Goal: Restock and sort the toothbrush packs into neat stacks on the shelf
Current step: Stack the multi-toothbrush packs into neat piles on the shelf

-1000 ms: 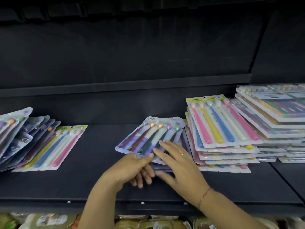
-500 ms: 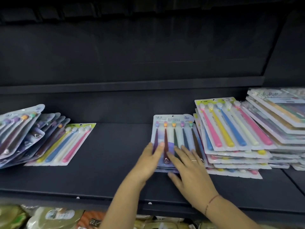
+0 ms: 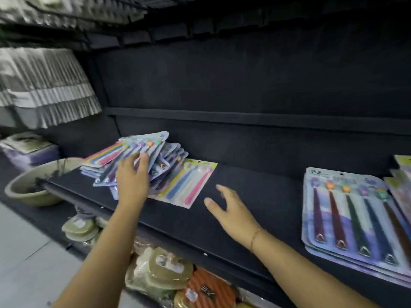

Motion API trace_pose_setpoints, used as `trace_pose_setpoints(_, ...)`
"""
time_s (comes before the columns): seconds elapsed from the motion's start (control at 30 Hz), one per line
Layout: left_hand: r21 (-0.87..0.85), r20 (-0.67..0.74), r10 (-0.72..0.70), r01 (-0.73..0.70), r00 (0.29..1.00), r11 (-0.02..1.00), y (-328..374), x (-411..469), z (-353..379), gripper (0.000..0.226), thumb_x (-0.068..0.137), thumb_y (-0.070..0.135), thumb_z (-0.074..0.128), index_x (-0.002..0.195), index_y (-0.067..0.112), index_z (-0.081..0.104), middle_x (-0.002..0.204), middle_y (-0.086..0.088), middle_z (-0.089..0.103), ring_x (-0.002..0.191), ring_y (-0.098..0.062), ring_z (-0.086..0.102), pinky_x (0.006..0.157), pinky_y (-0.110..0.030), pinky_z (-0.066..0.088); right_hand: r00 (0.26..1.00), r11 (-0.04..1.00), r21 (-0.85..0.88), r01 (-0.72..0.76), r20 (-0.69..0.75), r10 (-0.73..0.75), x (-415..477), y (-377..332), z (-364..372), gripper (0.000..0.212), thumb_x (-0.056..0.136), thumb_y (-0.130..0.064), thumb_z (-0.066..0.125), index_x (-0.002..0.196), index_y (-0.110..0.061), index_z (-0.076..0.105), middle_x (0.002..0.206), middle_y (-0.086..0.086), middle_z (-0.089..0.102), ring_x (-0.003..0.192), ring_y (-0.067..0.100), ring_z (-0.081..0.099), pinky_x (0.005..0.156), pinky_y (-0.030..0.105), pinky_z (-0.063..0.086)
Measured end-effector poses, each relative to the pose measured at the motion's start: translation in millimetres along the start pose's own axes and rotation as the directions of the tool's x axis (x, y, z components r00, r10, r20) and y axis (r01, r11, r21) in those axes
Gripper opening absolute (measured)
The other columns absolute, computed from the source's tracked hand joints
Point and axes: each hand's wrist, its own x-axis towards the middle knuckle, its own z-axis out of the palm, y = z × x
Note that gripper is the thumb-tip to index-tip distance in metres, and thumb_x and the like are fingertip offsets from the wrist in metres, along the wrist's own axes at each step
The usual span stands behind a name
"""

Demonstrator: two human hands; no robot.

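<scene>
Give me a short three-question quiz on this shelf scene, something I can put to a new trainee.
1. True or false: the right hand holds a toothbrush pack.
2. The left hand rests on: A) the fanned pile of packs; B) the beige basin; C) the orange packet below.
3. How many brushes show in the purple pack topping the stack on the right?

Key: 1 false, it is open over the bare shelf. 2 A. 3 five.
</scene>
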Motion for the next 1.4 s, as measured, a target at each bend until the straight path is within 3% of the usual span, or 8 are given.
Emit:
trace_pose_setpoints(0.17, 0.392, 0.004, -0.289, 0.265, 0.957, 0.881, -82, 88, -46, 0.075, 0.095, 0.062, 0.041, 0.152, 0.013, 0.031, 0.155, -0.02, 0.031, 0.141, -0.04, 0.028, 0.116, -0.048, 0.021, 0.991, 0.965, 0.243, -0.094, 0.118, 0.067, 83, -43, 55, 0.059, 0.097, -0.047, 0.051, 0.141, -0.01, 0.038, 0.138, 0.007, 0.048, 0.112, 0.021, 0.055, 0.089, 0.034, 0.049)
trace_pose_setpoints(0.33, 0.054, 0.179, -0.462, 0.461, 0.868, 0.886, -113, 106, -53, 0.094, 0.079, 0.056, 0.073, 0.147, 0.002, 0.036, 0.144, -0.019, 0.047, 0.124, -0.038, 0.052, 0.106, -0.048, 0.042, 0.988, 0.926, 0.351, -0.14, 0.107, 0.108, 150, -67, 89, 0.058, 0.085, -0.063, 0.054, 0.12, -0.017, 0.054, 0.113, -0.004, 0.06, 0.106, 0.015, 0.056, 0.082, 0.029, 0.041)
trace_pose_setpoints(0.43, -0.059, 0.178, -0.44, 0.456, 0.88, 0.888, -134, 105, -47, 0.124, 0.04, 0.074, 0.085, 0.136, 0.004, 0.051, 0.131, -0.016, 0.059, 0.101, -0.032, 0.067, 0.088, -0.047, 0.056, 0.988, 0.888, 0.432, -0.155, 0.079, 0.133, 172, -64, 105, 0.06, 0.074, -0.062, 0.062, 0.109, -0.013, 0.065, 0.107, 0.005, 0.068, 0.1, 0.025, 0.064, 0.084, 0.038, 0.054)
trace_pose_setpoints(0.7, -0.457, 0.276, -0.372, 0.461, 0.887, 0.761, -91, 35, -33, 0.078, 0.068, 0.005, 0.087, 0.134, 0.017, 0.048, 0.125, -0.01, 0.059, 0.103, -0.034, 0.065, 0.092, -0.05, 0.053, 0.988, 0.83, 0.535, -0.155, 0.104, 0.117, 115, -39, 72, 0.007, 0.092, -0.007, 0.061, 0.098, -0.005, 0.057, 0.078, 0.006, 0.064, 0.058, 0.011, 0.065, 0.058, 0.031, 0.057)
trace_pose_setpoints(0.97, -0.49, 0.491, -0.272, 0.52, 0.828, 0.699, 1, -72, 22, 0.088, 0.046, 0.024, 0.095, 0.126, 0.024, 0.059, 0.126, -0.01, 0.064, 0.106, -0.035, 0.066, 0.095, -0.057, 0.05, 0.987, 0.809, 0.587, -0.028, -0.113, 0.116, 6, 0, -27, 0.025, 0.086, -0.005, 0.071, 0.106, -0.019, 0.067, 0.096, -0.001, 0.076, 0.094, 0.017, 0.072, 0.075, 0.027, 0.058)
trace_pose_setpoints(1.13, -0.615, 0.556, -0.022, 0.429, 0.831, 0.661, 73, -132, 62, 0.051, 0.084, 0.012, 0.075, 0.122, 0.037, 0.053, 0.102, 0.02, 0.072, 0.095, -0.012, 0.071, 0.082, -0.034, 0.053, 0.95, 0.85, 0.523, 0.061, -0.292, 0.112, -69, 19, -104, 0.03, 0.091, -0.007, 0.065, 0.116, -0.021, 0.059, 0.102, -0.005, 0.074, 0.095, 0.006, 0.07, 0.075, 0.018, 0.056)
trace_pose_setpoints(1.27, -0.538, 0.726, 0.09, 0.482, 0.681, 0.691, 104, -152, 92, 0.042, 0.089, 0.007, 0.064, 0.126, 0.027, 0.061, 0.116, 0.0, 0.072, 0.104, -0.022, 0.07, 0.077, -0.033, 0.055, 0.957, 0.914, 0.401, -0.063, -0.237, 0.17, -104, 35, -166, 0.025, 0.095, -0.009, 0.059, 0.113, -0.026, 0.056, 0.104, -0.009, 0.068, 0.088, 0.001, 0.064, 0.06, 0.007, 0.047)
trace_pose_setpoints(1.4, -0.367, 0.876, 0.071, 0.563, 0.477, 0.741, 114, -160, 123, 0.048, 0.089, -0.002, 0.063, 0.13, 0.021, 0.058, 0.118, -0.01, 0.07, 0.108, -0.031, 0.067, 0.09, -0.043, 0.054, 0.925, 0.929, 0.228, -0.292, -0.178, 0.335, -113, 59, -199, 0.019, 0.096, -0.016, 0.057, 0.115, -0.017, 0.059, 0.112, 0.003, 0.069, 0.1, 0.017, 0.066, 0.091, 0.032, 0.053)
